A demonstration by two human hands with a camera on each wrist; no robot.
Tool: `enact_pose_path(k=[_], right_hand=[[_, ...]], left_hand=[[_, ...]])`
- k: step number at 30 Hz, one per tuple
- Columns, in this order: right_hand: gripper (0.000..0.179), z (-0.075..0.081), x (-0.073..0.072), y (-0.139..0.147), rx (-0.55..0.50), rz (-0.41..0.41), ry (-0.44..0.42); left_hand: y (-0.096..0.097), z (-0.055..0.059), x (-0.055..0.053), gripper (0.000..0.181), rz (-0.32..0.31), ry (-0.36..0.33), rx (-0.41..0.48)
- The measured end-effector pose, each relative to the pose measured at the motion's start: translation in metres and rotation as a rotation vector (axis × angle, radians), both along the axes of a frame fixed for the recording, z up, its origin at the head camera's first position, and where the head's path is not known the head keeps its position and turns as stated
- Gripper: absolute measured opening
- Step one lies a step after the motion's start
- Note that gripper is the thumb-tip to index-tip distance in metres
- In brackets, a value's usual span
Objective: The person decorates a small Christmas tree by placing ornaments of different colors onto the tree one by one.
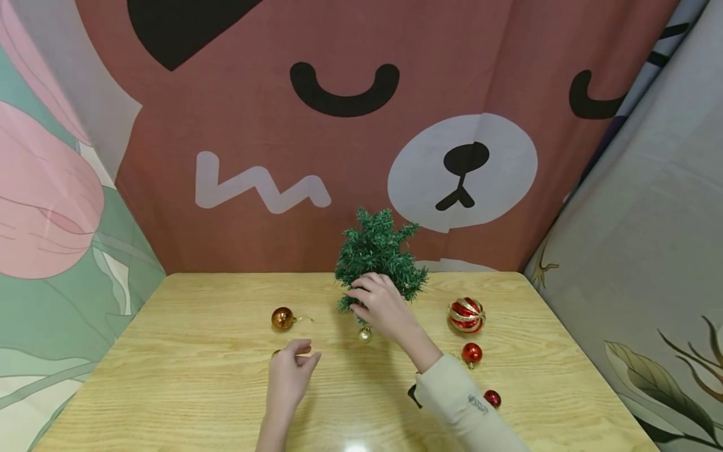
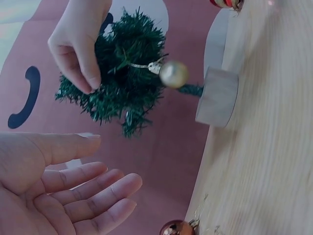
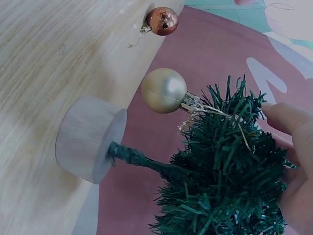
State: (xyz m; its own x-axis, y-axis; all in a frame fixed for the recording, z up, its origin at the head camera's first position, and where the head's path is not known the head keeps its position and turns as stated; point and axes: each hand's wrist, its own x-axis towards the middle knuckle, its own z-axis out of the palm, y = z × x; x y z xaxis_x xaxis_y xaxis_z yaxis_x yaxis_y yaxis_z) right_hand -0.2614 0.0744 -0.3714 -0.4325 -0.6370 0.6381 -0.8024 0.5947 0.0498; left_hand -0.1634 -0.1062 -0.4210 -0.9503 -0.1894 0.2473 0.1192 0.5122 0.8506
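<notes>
A small green artificial Christmas tree (image 1: 375, 248) stands at the back of the table on a round pale base (image 3: 85, 139). From one of its lower branches hangs a pale gold ball ornament (image 3: 164, 90) on a thin gold string. My right hand (image 1: 384, 307) is at the front of the tree, its fingertips touching the branches just above the ornament. No ornament shows in its loosely bent fingers. My left hand (image 1: 288, 380) hovers to the front left, apart from the tree, its fingers relaxed and holding nothing, as the left wrist view shows.
A copper ball ornament (image 1: 282, 319) lies left of the tree. Another small ornament (image 1: 275, 353) is mostly hidden by my left hand. On the right lie a red-and-gold striped ball (image 1: 467, 315), a red ball (image 1: 472, 353) and a dark red ball (image 1: 492, 398). A patterned curtain (image 1: 254, 238) hangs behind.
</notes>
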Motion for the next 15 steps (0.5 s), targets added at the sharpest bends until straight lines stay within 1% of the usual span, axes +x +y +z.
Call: enact_pose_path(k=[3, 6, 9, 15], right_hand=[[0.019, -0.001, -0.001, 0.000, 0.008, -0.010, -0.026], [0.018, -0.002, -0.002, 0.000, 0.008, -0.004, -0.042], [0.018, -0.002, -0.002, 0.000, 0.000, 0.005, -0.054], [0.016, -0.002, -0.002, 0.001, -0.002, 0.010, -0.044]], left_hand=[[-0.005, 0.001, 0.000, 0.027, 0.019, -0.008, 0.000], [-0.010, 0.002, 0.001, 0.027, 0.035, -0.003, -0.008], [-0.014, 0.002, 0.001, 0.027, 0.036, 0.002, -0.010], [-0.023, 0.001, 0.000, 0.027, 0.041, -0.015, 0.014]])
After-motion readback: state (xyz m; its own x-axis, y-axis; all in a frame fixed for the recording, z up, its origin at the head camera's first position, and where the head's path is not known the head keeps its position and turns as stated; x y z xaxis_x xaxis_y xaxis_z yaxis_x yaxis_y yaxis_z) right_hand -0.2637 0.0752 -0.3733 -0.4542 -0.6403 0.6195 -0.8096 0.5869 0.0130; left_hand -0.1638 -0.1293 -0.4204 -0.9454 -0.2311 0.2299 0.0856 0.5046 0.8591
